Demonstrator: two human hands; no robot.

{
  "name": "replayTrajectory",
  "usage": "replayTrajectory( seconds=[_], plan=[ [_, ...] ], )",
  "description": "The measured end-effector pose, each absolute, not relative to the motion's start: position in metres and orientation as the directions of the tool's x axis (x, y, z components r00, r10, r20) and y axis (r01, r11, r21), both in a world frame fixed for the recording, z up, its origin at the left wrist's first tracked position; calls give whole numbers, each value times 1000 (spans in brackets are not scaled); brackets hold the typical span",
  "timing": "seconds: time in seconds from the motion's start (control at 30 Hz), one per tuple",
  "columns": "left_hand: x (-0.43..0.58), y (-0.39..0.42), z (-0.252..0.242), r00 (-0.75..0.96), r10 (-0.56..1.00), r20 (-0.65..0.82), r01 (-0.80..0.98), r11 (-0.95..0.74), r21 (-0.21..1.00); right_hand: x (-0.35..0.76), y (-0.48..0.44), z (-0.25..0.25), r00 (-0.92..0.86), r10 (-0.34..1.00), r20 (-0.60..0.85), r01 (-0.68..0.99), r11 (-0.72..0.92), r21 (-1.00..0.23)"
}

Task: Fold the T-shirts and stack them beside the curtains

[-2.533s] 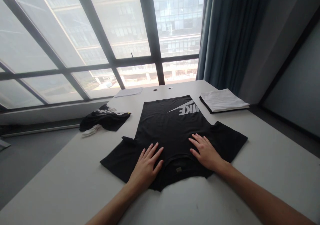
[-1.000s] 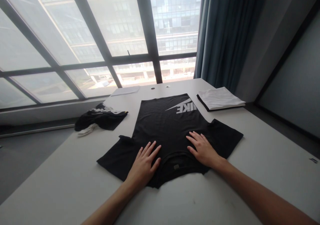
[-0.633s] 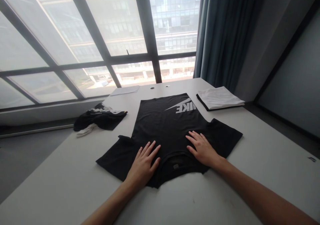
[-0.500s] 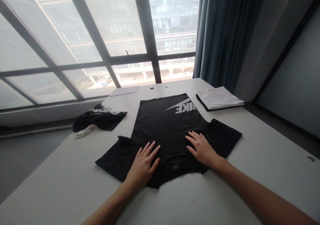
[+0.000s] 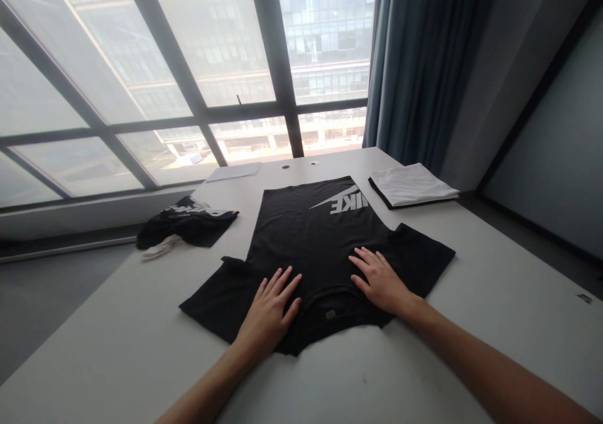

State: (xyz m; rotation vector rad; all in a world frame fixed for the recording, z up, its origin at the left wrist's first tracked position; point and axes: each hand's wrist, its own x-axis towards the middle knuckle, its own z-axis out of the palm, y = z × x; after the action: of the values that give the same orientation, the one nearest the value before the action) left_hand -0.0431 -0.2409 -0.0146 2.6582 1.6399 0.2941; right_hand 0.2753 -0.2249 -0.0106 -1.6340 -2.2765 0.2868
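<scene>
A black T-shirt (image 5: 315, 235) with a white logo lies spread flat on the white table (image 5: 494, 298), its collar toward me and both sleeves out to the sides. My left hand (image 5: 271, 311) lies flat on the shirt just left of the collar, fingers stretched out. My right hand (image 5: 379, 279) rests flat on the shirt to the right of the collar, fingers spread. Neither hand holds anything.
A crumpled black garment (image 5: 188, 223) with white print lies at the table's left edge. A folded white garment (image 5: 409, 186) sits at the far right. A sheet of paper (image 5: 234, 171) lies near the window. A blue curtain (image 5: 414, 66) hangs at the right.
Both hands have stayed flat on the shirt. Only the camera view has shifted slightly.
</scene>
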Motion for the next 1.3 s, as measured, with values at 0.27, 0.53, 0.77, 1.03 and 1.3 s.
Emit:
replayTrajectory(
  seconds=[0.27, 0.53, 0.77, 1.03, 1.3],
  plan=[
    [-45, -241, -18, 442, 880, 175, 882, -462, 93, 275, -224, -13, -293, 945, 145, 880, 326, -346],
    [-44, -240, -18, 434, 885, 170, 884, -455, 105, 275, -224, -13, -293, 945, 143, 878, 325, -351],
    [-44, -240, -18, 436, 885, 162, 884, -455, 103, 276, -223, -14, -292, 946, 138, 876, 322, -358],
    [-44, -241, -17, 436, 884, 169, 884, -456, 106, 275, -224, -12, -292, 947, 137, 878, 322, -354],
    [-45, -241, -18, 445, 876, 188, 876, -469, 110, 276, -225, -11, -291, 947, 138, 874, 322, -363]
  ],
)
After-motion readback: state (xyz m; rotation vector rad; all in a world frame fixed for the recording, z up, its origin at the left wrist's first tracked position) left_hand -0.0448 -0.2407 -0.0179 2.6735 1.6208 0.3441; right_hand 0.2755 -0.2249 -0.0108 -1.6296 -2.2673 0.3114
